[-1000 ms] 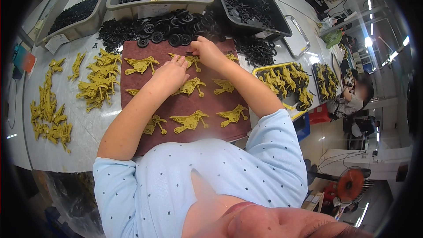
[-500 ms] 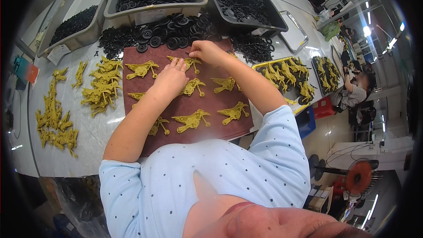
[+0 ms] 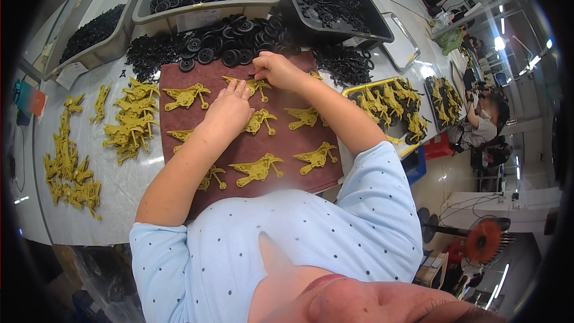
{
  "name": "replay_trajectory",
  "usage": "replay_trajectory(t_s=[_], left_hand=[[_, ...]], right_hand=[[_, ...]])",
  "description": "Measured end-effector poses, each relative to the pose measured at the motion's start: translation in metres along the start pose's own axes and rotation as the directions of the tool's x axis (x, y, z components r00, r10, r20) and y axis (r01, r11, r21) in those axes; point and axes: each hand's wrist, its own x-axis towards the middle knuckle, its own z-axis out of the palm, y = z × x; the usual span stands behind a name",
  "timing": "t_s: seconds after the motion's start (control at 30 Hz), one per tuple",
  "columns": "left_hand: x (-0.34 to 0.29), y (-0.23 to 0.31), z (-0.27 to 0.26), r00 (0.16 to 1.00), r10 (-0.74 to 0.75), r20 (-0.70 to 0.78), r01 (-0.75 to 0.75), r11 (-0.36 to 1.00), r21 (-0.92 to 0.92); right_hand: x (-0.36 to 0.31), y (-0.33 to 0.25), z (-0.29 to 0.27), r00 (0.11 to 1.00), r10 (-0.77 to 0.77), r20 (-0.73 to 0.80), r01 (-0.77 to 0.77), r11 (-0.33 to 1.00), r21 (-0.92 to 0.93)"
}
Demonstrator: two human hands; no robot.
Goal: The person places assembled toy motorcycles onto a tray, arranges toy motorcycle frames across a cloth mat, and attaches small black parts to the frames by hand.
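Observation:
A maroon cloth (image 3: 230, 143) carries several yellow plastic toy-like parts, spaced out in rows. My left hand (image 3: 230, 109) lies with its fingers stretched out over the near side of one yellow part (image 3: 256, 88) in the far row, partly covering it. At the far edge of that part, my right hand (image 3: 277, 72) is closed in a pinch. A small dark thing shows at its fingertips, too small to name. Closest to my left wrist are a yellow part (image 3: 260, 121) in the middle row and another yellow part (image 3: 186, 96) at the far left.
Loose black wheels (image 3: 230, 42) and small black pieces (image 3: 344, 64) border the cloth's far edge. Behind stand a grey bin (image 3: 206, 15) of wheels and a black bin (image 3: 335, 33). Yellow parts (image 3: 133, 122) pile at left; a yellow-rimmed tray (image 3: 359, 88) stands right. Another person (image 3: 481, 122) sits farther right.
The whole view has shifted slightly, with the table's left side moving left. Both hands stay at the same yellow part; the right fingertips have dipped a little toward it.

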Motion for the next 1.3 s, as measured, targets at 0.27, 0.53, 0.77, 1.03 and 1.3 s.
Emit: replay_trajectory(t_s=[0.27,0.53,0.77,1.03,1.3], left_hand=[[0.001,-0.002,0.0,1.0,0.013,-0.006,-0.014,0.999,-0.039],[0.001,-0.002,-0.004,0.999,-0.01,0.035,0.013,0.997,-0.075],[-0.004,-0.009,-0.032,0.998,0.055,0.037,-0.051,0.994,-0.101],[-0.05,-0.019,-0.06,0.996,-0.001,-0.091,-0.003,0.999,-0.044],[-0.085,-0.046,-0.055,0.988,-0.155,-0.01,0.154,0.987,-0.047]], right_hand=[[0.003,0.008,-0.002,1.0,0.012,-0.001,-0.011,0.984,-0.176],[-0.014,-0.014,-0.023,0.988,0.036,-0.152,-0.078,0.956,-0.284],[-0.08,0.026,-0.121,0.93,0.254,-0.265,-0.358,0.79,-0.499],[-0.097,0.036,-0.101,0.986,0.062,-0.152,-0.161,0.548,-0.821],[-0.071,0.002,-0.104,0.831,0.296,-0.471,-0.453,0.851,-0.265]])
